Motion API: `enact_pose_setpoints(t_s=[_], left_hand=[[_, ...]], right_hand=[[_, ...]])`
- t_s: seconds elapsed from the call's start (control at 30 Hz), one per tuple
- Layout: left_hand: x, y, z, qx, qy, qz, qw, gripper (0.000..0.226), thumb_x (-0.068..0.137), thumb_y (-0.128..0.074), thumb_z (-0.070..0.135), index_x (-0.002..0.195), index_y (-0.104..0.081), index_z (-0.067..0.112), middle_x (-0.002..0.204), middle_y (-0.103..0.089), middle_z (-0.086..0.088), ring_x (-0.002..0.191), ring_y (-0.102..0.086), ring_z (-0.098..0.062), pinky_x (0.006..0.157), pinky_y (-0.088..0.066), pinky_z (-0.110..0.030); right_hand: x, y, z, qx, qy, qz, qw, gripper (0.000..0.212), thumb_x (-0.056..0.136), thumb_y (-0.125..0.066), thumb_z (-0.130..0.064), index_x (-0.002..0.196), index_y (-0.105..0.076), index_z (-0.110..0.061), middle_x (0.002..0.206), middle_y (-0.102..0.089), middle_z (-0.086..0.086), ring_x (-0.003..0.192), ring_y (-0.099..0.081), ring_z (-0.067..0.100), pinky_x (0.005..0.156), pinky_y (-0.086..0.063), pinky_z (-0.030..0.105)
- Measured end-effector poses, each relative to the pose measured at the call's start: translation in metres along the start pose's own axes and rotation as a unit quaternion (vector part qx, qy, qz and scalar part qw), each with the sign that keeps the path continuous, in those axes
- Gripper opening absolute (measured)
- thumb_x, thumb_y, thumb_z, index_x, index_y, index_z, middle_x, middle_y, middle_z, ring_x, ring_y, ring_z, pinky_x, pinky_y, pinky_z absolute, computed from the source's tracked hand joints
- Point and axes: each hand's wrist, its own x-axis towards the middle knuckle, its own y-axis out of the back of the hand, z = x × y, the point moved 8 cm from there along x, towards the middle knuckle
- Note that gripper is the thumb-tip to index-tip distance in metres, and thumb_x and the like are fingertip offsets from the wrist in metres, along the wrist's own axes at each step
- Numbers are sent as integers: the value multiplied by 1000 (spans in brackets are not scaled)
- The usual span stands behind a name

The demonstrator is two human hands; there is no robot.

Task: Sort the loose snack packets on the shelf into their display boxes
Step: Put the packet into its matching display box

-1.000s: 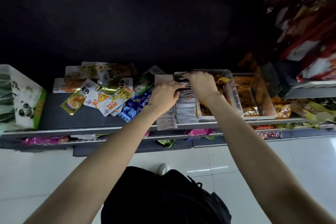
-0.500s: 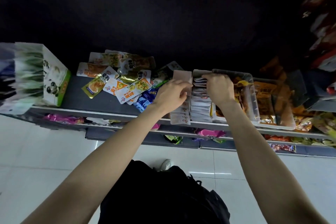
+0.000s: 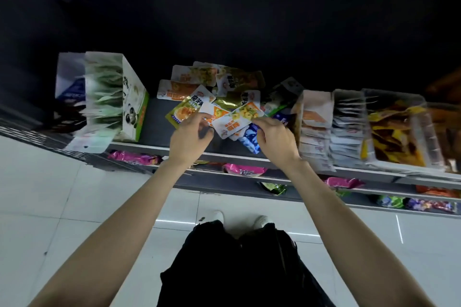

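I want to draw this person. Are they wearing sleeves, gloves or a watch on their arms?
No. The left hand and right hand are bare: no gloves, rings or watch show. Both forearms are uncovered, with no sleeves in view.

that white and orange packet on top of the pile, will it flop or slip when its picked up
The white and orange packet looks flat and thin, so probably light and somewhat floppy. Its glossy film catches light, so it may slip. It lies on other loose packets, which could shift.

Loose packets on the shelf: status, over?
Both hands, left and right, at the loose pile. White-orange packet between them, grip unclear. Display boxes right, packed. Nothing blocking.
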Motion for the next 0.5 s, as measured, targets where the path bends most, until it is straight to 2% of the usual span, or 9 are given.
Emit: enact_pose_setpoints(t_s=[0.1, 0.2, 0.27, 0.37, 0.5], left_hand=[[23, -33, -10, 87, -65, -67, 992, 38, 89, -57, 30, 127, -53, 21, 125, -59, -1, 116, -52, -23, 92, -43, -37], [47, -67, 0, 153, -157, -113, 969, 45, 92, -51, 34, 136, -45, 26, 141, -46, 3, 131, -38, -21, 106, -32, -38], [56, -87, 3, 166, -180, -152, 957, 47, 95, -45, 37, 142, -38, 30, 150, -34, 6, 138, -29, -19, 112, -24, -39], [61, -99, -6, 213, -182, -179, 943, 48, 97, -38, 43, 144, -33, 32, 153, -28, 9, 140, -25, -17, 112, -23, -38], [60, -74, -36, 195, -157, -105, 963, 42, 92, -48, 47, 128, -52, 26, 138, -49, 6, 128, -43, -16, 101, -34, -36]], right_hand=[[31, -37, 23, -54, -61, -23, 996, 45, 97, -44, -15, 141, -41, -9, 144, -41, 11, 133, -37, 26, 107, -34, 34], [63, -66, 55, -140, -119, -61, 981, 57, 100, -37, -34, 145, -25, -2, 148, -29, 18, 138, -24, 31, 114, -22, 36], [76, -81, 70, -169, -136, -101, 971, 64, 100, -31, -42, 147, -18, 0, 150, -24, 20, 140, -19, 32, 117, -15, 38], [75, -91, 70, -144, -140, -114, 973, 67, 100, -29, -45, 148, -15, -1, 154, -16, 19, 143, -11, 30, 118, -10, 36], [50, -98, 38, -107, -82, -108, 985, 60, 99, -33, -44, 148, -22, -11, 156, -18, 9, 144, -11, 23, 116, -17, 35]])
